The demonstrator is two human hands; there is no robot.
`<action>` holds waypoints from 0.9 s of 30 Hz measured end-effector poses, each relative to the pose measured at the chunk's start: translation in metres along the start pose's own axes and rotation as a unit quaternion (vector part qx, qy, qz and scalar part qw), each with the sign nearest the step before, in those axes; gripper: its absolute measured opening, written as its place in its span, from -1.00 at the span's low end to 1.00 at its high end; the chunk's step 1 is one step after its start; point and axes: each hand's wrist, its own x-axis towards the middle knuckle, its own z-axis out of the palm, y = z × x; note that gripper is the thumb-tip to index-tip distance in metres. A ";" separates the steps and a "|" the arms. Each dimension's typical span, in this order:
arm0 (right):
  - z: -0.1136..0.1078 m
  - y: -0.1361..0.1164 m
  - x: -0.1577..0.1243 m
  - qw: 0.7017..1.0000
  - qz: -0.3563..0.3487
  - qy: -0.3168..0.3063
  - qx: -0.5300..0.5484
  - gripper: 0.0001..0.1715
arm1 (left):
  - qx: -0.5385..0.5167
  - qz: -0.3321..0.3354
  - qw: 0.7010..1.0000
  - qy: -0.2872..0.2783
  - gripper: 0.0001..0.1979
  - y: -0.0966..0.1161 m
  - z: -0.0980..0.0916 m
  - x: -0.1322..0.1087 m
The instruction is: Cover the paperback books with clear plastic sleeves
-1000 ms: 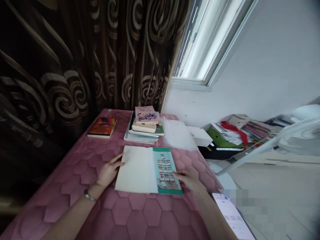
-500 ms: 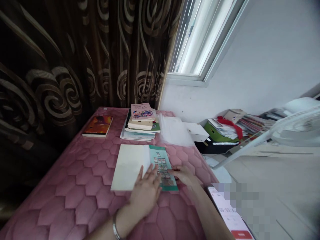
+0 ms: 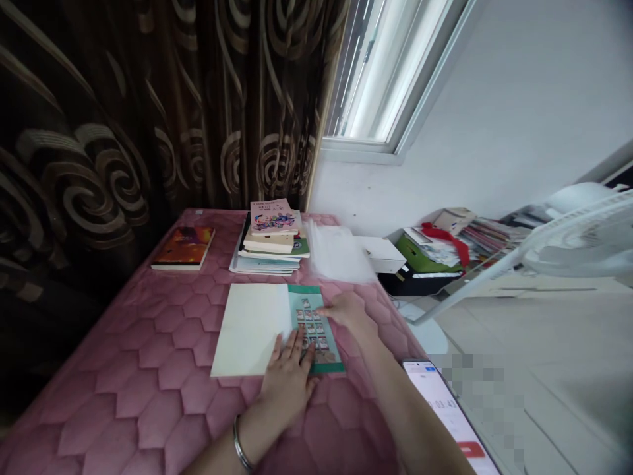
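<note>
Green container (image 3: 420, 260) holds papers (image 3: 431, 247); the left hand (image 3: 287, 375) rests on an open book (image 3: 250, 326).

A slim silver bangle (image 3: 238, 439) circles the left wrist (image 3: 257, 425), just behind the left hand (image 3: 285, 381). It is a rounded, smooth-looking band with bright shine and darker streaks along its length. Behind the right hand (image 3: 347, 313), the right forearm (image 3: 400, 396) is bare, as is the left forearm (image 3: 212, 462) behind the bangle.
</note>
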 end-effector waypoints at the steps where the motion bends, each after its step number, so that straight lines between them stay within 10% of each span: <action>1: -0.001 -0.004 0.007 1.000 0.015 0.014 -0.019 -0.59 | 0.001 0.000 1.000 -0.001 -0.43 0.000 0.001 0.000; 9: 0.003 -0.030 0.033 0.990 0.088 0.087 -0.074 -0.37 | 0.008 0.008 1.000 -0.002 -0.41 -0.002 0.004 0.000; 20: 0.022 -0.006 -0.044 0.996 0.011 0.061 -0.071 -0.49 | -0.010 -0.003 1.000 0.026 -0.39 0.001 0.014 0.000; 27: 0.032 0.008 -0.048 0.996 -0.035 0.082 0.032 -0.56 | -0.108 -0.049 0.992 0.045 -0.54 -0.021 -0.021 -0.006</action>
